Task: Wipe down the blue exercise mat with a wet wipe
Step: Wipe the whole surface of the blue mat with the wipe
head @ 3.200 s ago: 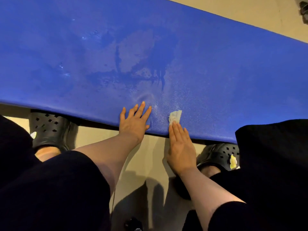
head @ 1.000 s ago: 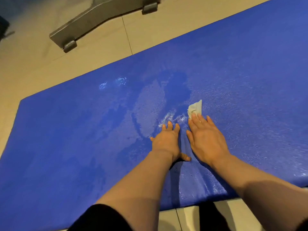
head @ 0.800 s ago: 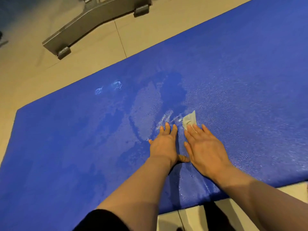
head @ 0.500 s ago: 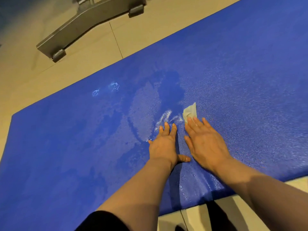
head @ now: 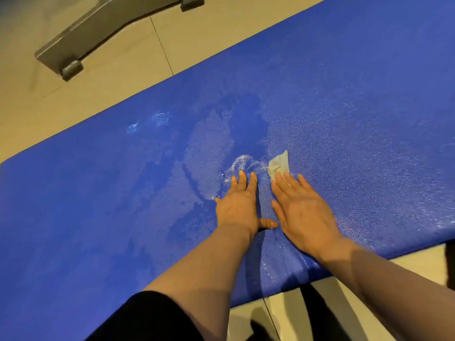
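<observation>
I see the right hand (head: 304, 212) with straight fingers held close together, tips pressing the wet wipe (head: 278, 164) flat on the blue exercise mat (head: 344, 107). Left hand (head: 237, 207) just beside it, palm down on the mat, fingers straight and together, thumb out toward the right hand. Wet sheen on the mat around both hands. Grey metal base (head: 98, 28) on the tiled floor (head: 209, 38) beyond the mat's far edge.

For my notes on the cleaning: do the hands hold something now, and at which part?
Nothing is gripped. The right hand presses the wet wipe flat onto the blue mat with straight fingertips on its near end. The left hand rests flat on the mat.
</observation>
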